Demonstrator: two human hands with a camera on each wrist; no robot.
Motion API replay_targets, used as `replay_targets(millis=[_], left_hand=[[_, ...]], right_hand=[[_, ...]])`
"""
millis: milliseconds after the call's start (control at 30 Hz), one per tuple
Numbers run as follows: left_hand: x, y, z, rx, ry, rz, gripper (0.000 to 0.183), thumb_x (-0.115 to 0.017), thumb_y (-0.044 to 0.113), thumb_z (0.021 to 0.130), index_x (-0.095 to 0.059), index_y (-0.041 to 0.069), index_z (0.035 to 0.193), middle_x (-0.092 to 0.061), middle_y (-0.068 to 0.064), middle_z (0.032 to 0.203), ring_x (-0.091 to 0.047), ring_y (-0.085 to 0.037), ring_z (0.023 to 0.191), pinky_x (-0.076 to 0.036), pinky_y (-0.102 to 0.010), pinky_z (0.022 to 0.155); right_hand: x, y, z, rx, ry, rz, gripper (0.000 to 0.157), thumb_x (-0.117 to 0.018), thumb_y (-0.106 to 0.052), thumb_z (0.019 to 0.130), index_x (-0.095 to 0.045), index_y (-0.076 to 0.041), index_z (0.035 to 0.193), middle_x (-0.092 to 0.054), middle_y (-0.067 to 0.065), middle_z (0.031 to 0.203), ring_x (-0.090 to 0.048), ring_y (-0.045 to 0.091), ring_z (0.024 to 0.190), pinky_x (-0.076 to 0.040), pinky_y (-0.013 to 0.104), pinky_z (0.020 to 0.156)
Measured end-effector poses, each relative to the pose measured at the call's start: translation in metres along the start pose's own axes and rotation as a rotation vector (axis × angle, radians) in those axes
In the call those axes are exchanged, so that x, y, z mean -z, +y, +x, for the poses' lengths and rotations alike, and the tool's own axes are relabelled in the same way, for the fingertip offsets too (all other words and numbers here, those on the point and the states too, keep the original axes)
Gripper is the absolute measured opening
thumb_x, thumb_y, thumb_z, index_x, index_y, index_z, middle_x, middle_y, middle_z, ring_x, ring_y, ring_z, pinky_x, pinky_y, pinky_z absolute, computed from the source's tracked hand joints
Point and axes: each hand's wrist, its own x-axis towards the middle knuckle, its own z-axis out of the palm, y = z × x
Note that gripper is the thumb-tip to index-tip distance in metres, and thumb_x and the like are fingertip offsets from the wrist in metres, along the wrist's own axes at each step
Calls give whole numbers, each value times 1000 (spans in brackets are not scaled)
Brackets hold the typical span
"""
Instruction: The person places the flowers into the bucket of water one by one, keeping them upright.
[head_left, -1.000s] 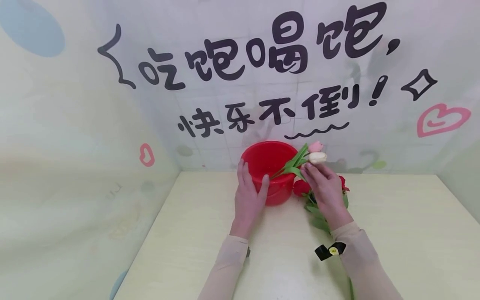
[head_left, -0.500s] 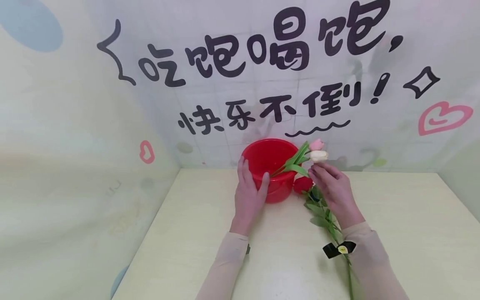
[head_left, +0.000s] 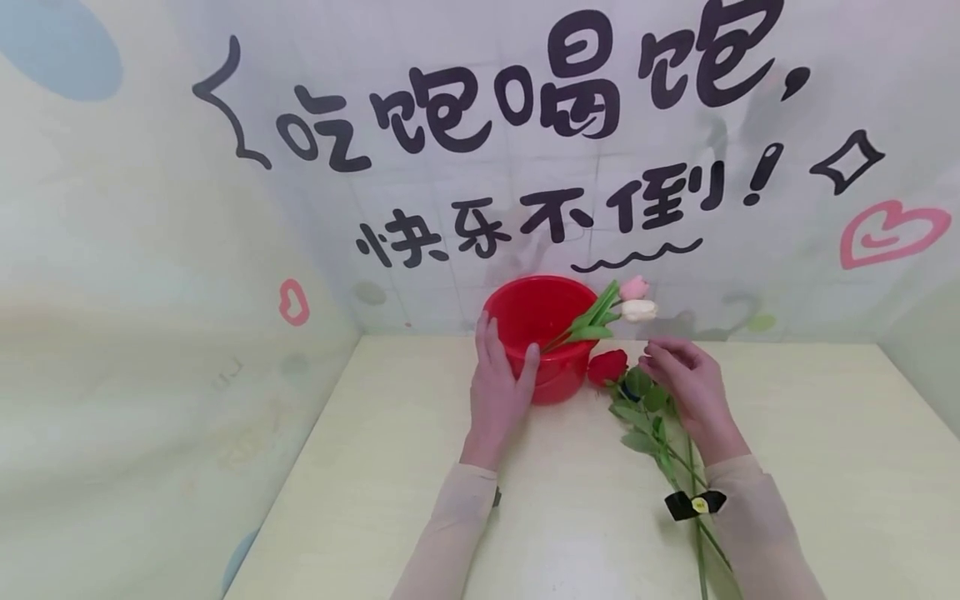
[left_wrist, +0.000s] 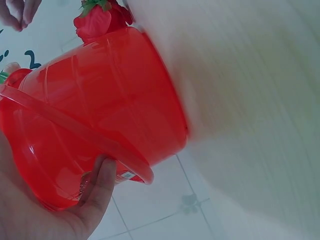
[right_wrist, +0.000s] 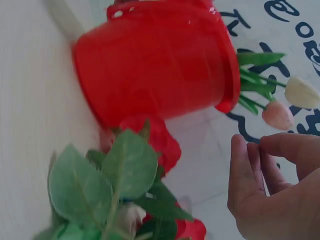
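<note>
A red plastic bucket (head_left: 551,382) stands near the back wall. My left hand (head_left: 497,398) holds its left side, fingers along the side and thumb at the front of the rim. A handle (left_wrist: 75,125) hangs across the bucket in the left wrist view. One pink tulip (head_left: 634,287) and one white tulip (head_left: 640,311) lean out over the right rim, their stems inside. Right of the bucket my right hand (head_left: 693,392) hovers above a red rose (head_left: 608,367), with fingers loosely bent and nothing in them.
Rose stems with green leaves (head_left: 643,429) run along the table (head_left: 405,467) toward the front right. A second red bloom (right_wrist: 190,229) shows among the leaves in the right wrist view. The printed wall (head_left: 420,325) rises close behind the bucket.
My right hand has let go of the tulips and drawn back to the right, uncovering the rose's leaves. My left hand stays on the bucket, and the tulips rest at its rim.
</note>
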Motion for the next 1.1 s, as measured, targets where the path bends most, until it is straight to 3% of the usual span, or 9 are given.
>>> replay_targets(millis=[200,333,567,767,967,1100], left_hand=[[3,2,0,-3,3,1,99,-75,44,96,-15,17,169,-25,0,170,-59,-28,131,-60,-46,96],[3,3,1,-2,1,6,99,-75,45,96,-14,18,169,-25,0,170,-60,-28,130,-61,-46,95],[4,4,-2,7,-7,9,99,-75,45,96,-13,18,169,-27,-1,169,-60,-29,130,-61,-46,95],[3,3,-3,0,-8,7,100,-75,45,96,-13,17,169,-27,-1,169,-58,-28,132,-60,-46,95],[2,2,-1,-21,10,9,97,-75,44,97,-16,15,169,-25,-2,170,-60,-28,129,-60,-46,95],[1,1,-1,-27,10,1,97,-75,44,97,-17,14,168,-25,-2,170,-60,-28,130,-60,-46,96]], right_hand=[[17,4,4,94,78,-478,36,-64,-18,106,-62,10,129,-70,-5,97,-70,4,84,-60,20,80],[31,4,6,58,85,-673,45,-61,-29,108,-61,9,132,-66,0,101,-66,6,84,-57,19,77],[49,12,7,-15,68,-740,49,-61,-31,107,-61,11,133,-69,8,106,-67,3,83,-54,14,77],[56,20,10,-52,83,-764,50,-62,-32,107,-61,10,133,-70,6,106,-67,0,80,-50,12,75],[61,25,12,-79,105,-813,51,-64,-33,106,-61,12,129,-70,1,95,-65,0,75,-50,14,69],[64,28,12,-97,91,-855,50,-64,-32,105,-63,14,126,-72,9,97,-66,4,75,-49,15,69]])
